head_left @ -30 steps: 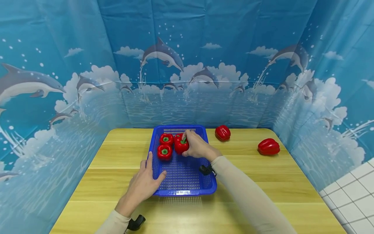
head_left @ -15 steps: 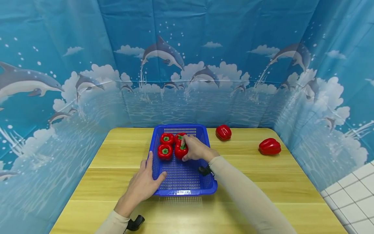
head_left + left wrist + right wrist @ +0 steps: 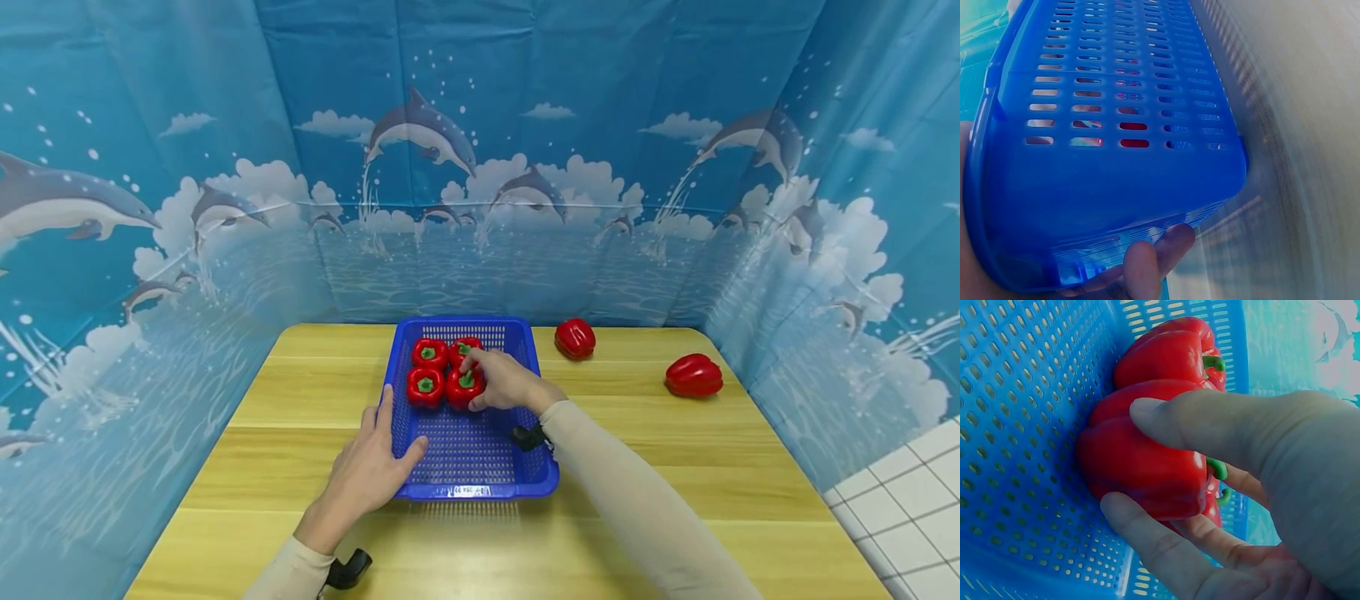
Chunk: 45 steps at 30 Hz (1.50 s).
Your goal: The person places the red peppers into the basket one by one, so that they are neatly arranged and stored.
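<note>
Inside a blue plastic basket (image 3: pixel 472 458), several red bell peppers with green stems stand close together in its far left part. My right hand (image 3: pixel 510 383) grips the near right bell pepper (image 3: pixel 463 388), thumb on one side and fingers on the other. In the right wrist view this bell pepper (image 3: pixel 1141 456) sits on the basket floor against its neighbours. Behind it is another bell pepper (image 3: pixel 465 346), partly hidden by my fingers. My left hand (image 3: pixel 371 467) holds the basket's left side, and its fingers (image 3: pixel 1141 269) curl against the outer wall in the left wrist view.
Two more red bell peppers lie on the wooden table (image 3: pixel 622 467) to the right: one (image 3: pixel 575 339) near the far edge, another (image 3: pixel 693 376) farther right. A blue dolphin-print curtain (image 3: pixel 480 275) stands behind and at both sides.
My right hand has brought its bell pepper slightly nearer and down into line beside the near left one. The bell pepper behind it has come into view. The left hand stays put.
</note>
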Each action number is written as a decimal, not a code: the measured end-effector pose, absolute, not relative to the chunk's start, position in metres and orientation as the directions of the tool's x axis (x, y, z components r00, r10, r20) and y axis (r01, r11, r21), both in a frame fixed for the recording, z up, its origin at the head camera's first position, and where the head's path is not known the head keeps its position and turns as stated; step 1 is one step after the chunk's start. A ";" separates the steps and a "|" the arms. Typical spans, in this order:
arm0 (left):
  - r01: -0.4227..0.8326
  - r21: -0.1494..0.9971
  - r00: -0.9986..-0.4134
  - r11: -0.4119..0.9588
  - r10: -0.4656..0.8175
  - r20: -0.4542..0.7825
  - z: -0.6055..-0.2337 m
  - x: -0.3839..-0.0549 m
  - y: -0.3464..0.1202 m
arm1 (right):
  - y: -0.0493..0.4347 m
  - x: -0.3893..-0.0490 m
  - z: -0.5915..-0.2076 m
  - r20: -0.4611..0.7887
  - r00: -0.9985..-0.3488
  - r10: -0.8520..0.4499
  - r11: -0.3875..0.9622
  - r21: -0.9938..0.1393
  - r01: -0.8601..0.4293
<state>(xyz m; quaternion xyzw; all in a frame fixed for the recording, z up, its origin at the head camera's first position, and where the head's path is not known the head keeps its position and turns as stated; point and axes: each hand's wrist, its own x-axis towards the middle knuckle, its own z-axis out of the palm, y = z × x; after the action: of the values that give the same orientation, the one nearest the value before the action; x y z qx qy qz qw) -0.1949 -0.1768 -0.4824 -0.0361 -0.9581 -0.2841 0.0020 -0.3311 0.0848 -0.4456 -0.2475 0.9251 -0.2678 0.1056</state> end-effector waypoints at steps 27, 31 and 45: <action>0.063 0.607 -0.997 0.792 0.071 0.011 -0.480 -0.191 -0.177 | 0.116 -0.312 -0.419 -0.035 -0.871 -0.490 0.695 -0.620 -0.365; 0.088 0.588 -0.995 0.804 0.105 0.005 -0.479 -0.191 -0.180 | 0.125 -0.310 -0.416 -0.021 -0.877 -0.479 0.693 -0.623 -0.363; 0.140 0.669 -0.961 0.730 0.264 -0.087 -0.480 -0.190 -0.209 | 0.156 -0.307 -0.413 0.116 -0.882 -0.456 0.638 -0.649 -0.415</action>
<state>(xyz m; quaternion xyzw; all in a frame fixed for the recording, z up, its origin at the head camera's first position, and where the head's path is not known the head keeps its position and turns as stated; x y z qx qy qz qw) -0.1904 -0.2091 -0.4803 -0.1092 -0.9259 -0.3508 -0.0883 -0.3071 0.1565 -0.4129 -0.2408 0.9045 -0.3509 0.0294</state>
